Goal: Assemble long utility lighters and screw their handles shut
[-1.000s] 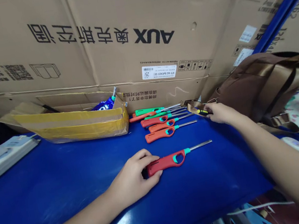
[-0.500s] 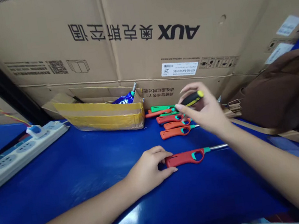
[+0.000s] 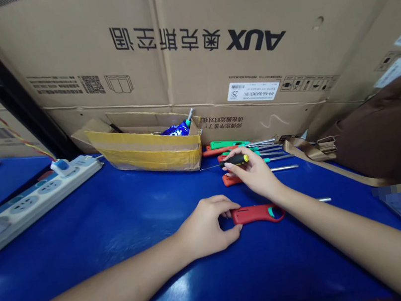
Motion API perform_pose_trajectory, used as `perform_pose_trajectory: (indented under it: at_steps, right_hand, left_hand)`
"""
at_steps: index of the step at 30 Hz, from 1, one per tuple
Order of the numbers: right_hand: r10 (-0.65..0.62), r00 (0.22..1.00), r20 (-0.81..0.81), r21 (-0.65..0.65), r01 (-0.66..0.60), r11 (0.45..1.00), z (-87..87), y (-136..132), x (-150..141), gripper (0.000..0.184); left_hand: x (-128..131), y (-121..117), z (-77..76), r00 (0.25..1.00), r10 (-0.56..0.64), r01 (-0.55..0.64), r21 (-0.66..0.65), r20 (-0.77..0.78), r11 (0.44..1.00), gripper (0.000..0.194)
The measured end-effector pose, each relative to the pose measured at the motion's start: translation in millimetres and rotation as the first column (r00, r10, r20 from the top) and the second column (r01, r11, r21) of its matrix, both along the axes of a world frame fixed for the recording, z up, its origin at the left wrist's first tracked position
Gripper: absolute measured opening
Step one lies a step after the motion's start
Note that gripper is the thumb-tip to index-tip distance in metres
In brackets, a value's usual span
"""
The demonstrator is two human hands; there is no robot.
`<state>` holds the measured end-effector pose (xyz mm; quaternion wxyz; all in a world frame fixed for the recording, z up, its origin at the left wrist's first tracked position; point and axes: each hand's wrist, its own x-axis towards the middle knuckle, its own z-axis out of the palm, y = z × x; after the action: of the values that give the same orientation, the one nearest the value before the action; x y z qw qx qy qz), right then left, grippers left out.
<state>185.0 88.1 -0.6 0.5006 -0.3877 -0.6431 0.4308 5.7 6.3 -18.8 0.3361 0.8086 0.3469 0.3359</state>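
Note:
My left hand grips the butt end of a red long-necked gas lighter lying on the blue table. Part of the lighter's neck is hidden behind my right forearm. Above it, my right hand holds a screwdriver by its black and yellow handle, the thin shaft pointing left. Just beyond that hand lie several more lighters, among them an orange one and a green one, their metal necks pointing right. My right hand partly covers them.
A taped cardboard box holding a blue packet stands behind, left of the lighters. A white power strip lies at the left. At the right is a brown bag with a strap. Large cartons form the back wall.
My right hand has brought the screwdriver left from the far right side, and its shaft now points left. My left hand stays on the red lighter. The view has shifted left.

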Motion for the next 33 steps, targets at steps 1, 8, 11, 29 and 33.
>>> perform_pose_trajectory:
  at_steps: [1,8,11,29,33]
  right_hand:
    - [-0.002,1.000,-0.006,-0.002,0.002,1.000,-0.5,0,0,0.036]
    - [-0.118,0.989,-0.093,0.023,0.120,0.992,16.2,-7,12,0.036]
    - [-0.175,0.969,-0.173,0.018,0.181,0.983,30.6,-21,26,0.032]
    - [-0.213,0.898,-0.386,-0.238,0.127,0.963,28.6,-57,53,0.019]
    - [-0.207,0.902,-0.380,-0.246,0.118,0.962,28.5,-57,53,0.016]
  left_hand:
    - [0,0,-0.1,1.000,0.003,-0.003,-0.007,0.006,1.000,0.035]
    - [2,-1,2.9,0.996,0.030,-0.028,-0.029,0.089,0.999,0.032]
    - [5,-2,3.8,0.976,0.118,-0.086,-0.170,0.185,0.982,0.032]
    - [12,-3,10.0,0.902,0.205,-0.007,-0.463,0.379,0.886,0.014]
    - [13,-4,11.8,0.898,0.199,-0.006,-0.441,0.393,0.897,0.010]
